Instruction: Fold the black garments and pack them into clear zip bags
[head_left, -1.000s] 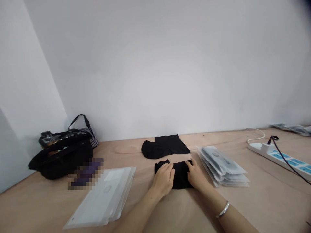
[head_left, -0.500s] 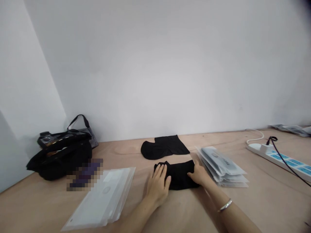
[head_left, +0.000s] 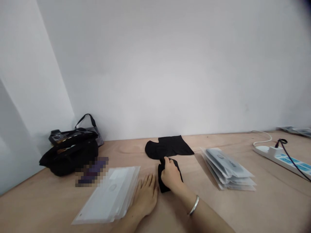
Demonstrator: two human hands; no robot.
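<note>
My right hand (head_left: 171, 174) rests on a small folded black cloth (head_left: 166, 189), its fingers closed at the cloth's far edge. The cloth is now a narrow bundle, partly hidden under that hand. Flat on the tabletop, my left hand (head_left: 147, 195) lies just left of the bundle with its fingers stretched out, holding nothing. Behind both hands, a second black cloth piece (head_left: 170, 146) lies spread out, rounded at its left end. Left of my left hand is a stack of translucent zip bags (head_left: 104, 195).
Filled translucent bags (head_left: 229, 168) are piled on the right. A white power strip (head_left: 279, 157) with cables lies farther right. A black bag (head_left: 73, 157) and a striped bag (head_left: 100, 139) stand at left, near a blurred dark item (head_left: 92, 171). The wall (head_left: 155, 81) borders the table.
The near black cloth has been folded from a wide piece into a narrower bundle. My right hand has moved left over it; my left hand has come off it onto the table.
</note>
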